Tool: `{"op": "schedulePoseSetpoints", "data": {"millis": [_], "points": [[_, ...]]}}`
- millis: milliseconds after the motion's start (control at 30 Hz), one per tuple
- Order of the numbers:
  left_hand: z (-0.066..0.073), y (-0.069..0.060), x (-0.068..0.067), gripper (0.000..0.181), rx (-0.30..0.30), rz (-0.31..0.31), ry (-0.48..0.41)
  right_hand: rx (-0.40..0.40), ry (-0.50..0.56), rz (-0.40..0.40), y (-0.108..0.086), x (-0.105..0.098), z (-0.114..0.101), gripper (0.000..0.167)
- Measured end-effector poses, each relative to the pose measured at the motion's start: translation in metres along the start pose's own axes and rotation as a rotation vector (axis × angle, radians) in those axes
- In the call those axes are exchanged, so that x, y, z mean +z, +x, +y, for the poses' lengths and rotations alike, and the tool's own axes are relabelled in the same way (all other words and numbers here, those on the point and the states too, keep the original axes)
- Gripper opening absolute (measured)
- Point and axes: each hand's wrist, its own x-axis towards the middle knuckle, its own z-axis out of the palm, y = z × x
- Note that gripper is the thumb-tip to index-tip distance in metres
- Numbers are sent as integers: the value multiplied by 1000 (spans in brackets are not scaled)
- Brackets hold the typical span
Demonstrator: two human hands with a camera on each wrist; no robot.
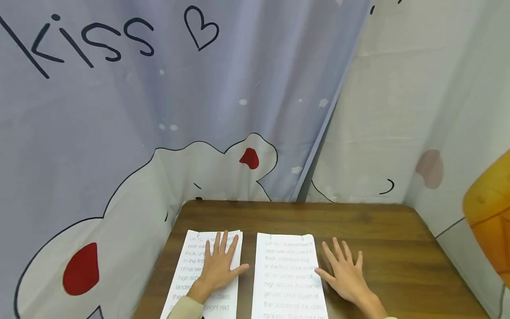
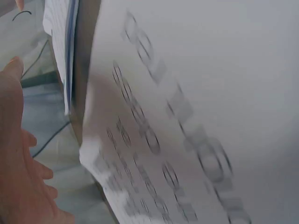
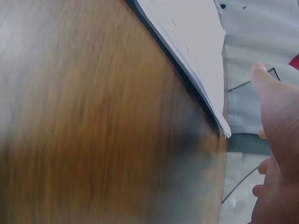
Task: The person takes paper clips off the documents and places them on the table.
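Observation:
In the head view, my left hand [image 1: 218,268] lies over the left stack of printed paper [image 1: 190,270], its fingers straight and spread, covering part of the text. The left wrist view shows that paper [image 2: 224,60] close up, with the hand [image 2: 23,154] to one side; whether they touch I cannot tell. Fingers also spread, my right hand [image 1: 347,277] is just right of the second paper stack [image 1: 287,283], its thumb at the right edge. In the right wrist view, the stack's layered edge [image 3: 201,88] appears beside the hand [image 3: 282,135]. Neither hand holds anything.
Both stacks lie side by side on a brown wooden table [image 1: 398,248], a narrow strip of wood between them. Behind the table hangs a printed curtain [image 1: 239,88] with drawings and lettering. An orange-yellow shape [image 1: 490,212] shows at the far right.

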Motion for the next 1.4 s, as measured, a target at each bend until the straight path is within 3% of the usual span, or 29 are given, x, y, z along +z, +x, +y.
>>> {"op": "schedulePoseSetpoints", "data": {"millis": [200,500,667,867,1033,1167,1267,1400], "points": [[32,13,13,98,14,-111,-7,-7,-20,-23,5,13,-10,89],[57,26,26,99,16,-145,-120,-48,-36,-46,13,30,-18,94],[69,24,33,97,-56,-167,-292,-73,-34,-68,13,36,-17,94],[78,24,33,91,-157,-121,-474,-58,12,-125,12,39,-17,94],[78,32,28,88,-255,-56,-715,-64,45,-136,15,36,-19,96],[73,36,26,88,-306,-80,-845,-60,46,-149,15,33,-20,97],[72,35,28,87,-258,-104,-850,-55,41,-152,15,33,-21,97],[73,31,35,95,-170,-82,-755,-53,29,-149,14,34,-20,97]]}}
